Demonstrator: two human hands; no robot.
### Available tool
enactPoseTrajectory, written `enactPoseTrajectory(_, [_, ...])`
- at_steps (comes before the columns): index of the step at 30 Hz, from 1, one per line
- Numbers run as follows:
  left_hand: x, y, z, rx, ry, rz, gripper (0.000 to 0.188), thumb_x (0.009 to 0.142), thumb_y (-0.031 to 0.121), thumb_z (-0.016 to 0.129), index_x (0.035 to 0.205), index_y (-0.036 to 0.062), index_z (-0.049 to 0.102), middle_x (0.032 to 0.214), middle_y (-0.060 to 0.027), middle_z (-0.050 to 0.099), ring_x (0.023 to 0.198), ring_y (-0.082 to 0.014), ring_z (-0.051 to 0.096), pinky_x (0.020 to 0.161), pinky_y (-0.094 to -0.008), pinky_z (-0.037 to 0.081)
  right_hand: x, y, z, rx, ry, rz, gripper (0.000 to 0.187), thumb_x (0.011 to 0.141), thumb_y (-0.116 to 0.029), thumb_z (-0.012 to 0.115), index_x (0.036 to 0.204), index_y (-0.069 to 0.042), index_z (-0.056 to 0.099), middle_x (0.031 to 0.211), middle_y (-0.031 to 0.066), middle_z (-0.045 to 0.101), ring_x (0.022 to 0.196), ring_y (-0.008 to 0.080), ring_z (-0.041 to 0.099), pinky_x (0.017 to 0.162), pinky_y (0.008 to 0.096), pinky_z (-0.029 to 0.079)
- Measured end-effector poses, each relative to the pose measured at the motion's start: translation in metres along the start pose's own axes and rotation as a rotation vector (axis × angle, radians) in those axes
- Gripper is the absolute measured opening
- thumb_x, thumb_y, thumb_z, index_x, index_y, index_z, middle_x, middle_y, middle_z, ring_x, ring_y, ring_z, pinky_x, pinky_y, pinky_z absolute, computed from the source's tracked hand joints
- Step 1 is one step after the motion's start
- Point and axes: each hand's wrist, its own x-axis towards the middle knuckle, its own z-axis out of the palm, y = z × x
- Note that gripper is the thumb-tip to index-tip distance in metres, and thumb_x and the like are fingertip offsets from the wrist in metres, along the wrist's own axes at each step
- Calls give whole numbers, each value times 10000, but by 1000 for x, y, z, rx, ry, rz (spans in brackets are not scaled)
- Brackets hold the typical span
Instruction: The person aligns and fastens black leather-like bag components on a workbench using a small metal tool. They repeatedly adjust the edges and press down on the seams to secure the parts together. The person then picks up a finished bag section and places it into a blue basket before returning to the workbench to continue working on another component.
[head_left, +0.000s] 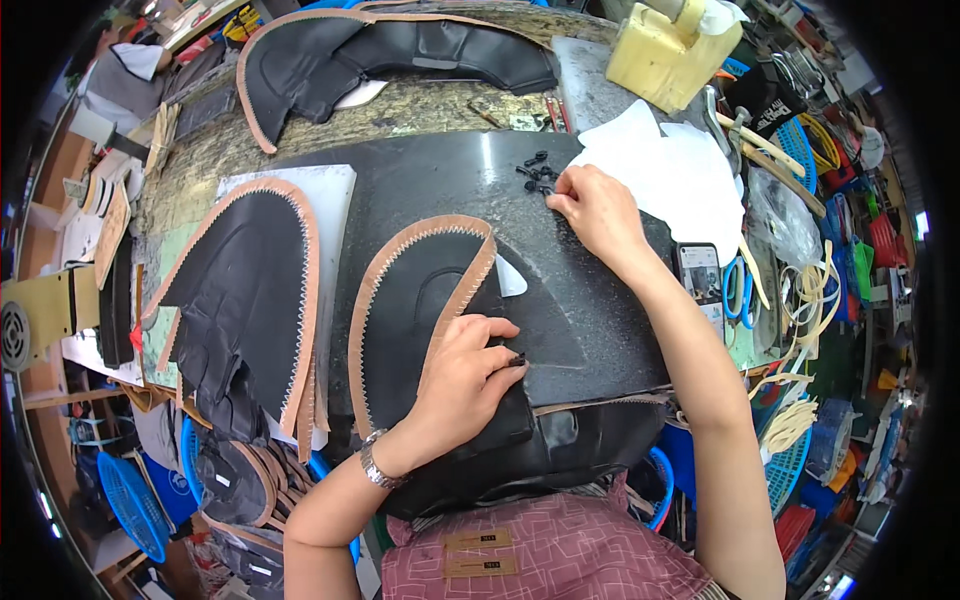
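A black leather-like shoe upper (415, 290), its curved edge bound with a tan strip in white zigzag stitching, lies on the dark stone slab (545, 320). My left hand (465, 375) rests on it, thumb and fingertips pinched round a small black piece (517, 361). At the far part of the slab sits a little heap of similar black pieces (537, 168), rounded at one end. My right hand (603, 215) reaches to the heap's near edge with thumb and forefinger closed together. A small black piece shows at those fingertips, partly hidden.
Another black upper (245, 270) lies on a white board at left; a third (430, 55) lies at the back. White sheets (665, 170), a yellowish container (670, 55), a phone (698, 272), blue-handled scissors (738, 292) and a hammer (765, 150) crowd the right. Blue baskets (130, 505) stand below.
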Motion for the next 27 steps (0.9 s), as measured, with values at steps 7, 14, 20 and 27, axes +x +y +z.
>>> enactPoseTrajectory(7, [-4, 1, 1, -65, 65, -42, 111, 738, 49, 686, 773, 3, 591, 1024, -78, 591, 1000, -264, 515, 855, -361, 413, -71, -29, -47, 484, -256, -325, 116, 772, -114, 676, 854, -32, 680, 780, 89, 641, 720, 220, 626, 651, 314, 495])
enactPoseTrajectory(14, [-3, 0, 2, -70, 70, -34, 77, 760, 50, 662, 810, 7, 622, 1027, -84, 592, 1009, -268, 511, 874, -377, 402, -82, -46, -37, 537, -366, -511, 237, 703, -115, 740, 895, -42, 622, 738, 71, 603, 676, 194, 604, 598, 323, 483])
enactPoseTrajectory(20, [-4, -1, 3, -81, 66, -38, 68, 767, 54, 659, 807, 8, 629, 1026, -91, 593, 1015, -269, 510, 875, -380, 401, -77, -53, -35, 542, -462, -352, 384, 696, -124, 752, 1028, -55, 574, 712, 60, 581, 644, 191, 593, 583, 318, 481])
enactPoseTrajectory(27, [-3, -1, 4, -92, 93, -52, 78, 762, 64, 666, 814, 18, 633, 1008, -86, 596, 986, -263, 521, 857, -372, 408, -92, -56, -30, 626, -580, -213, 618, 697, -107, 762, 1225, -67, 445, 705, 71, 572, 598, 195, 588, 550, 313, 477])
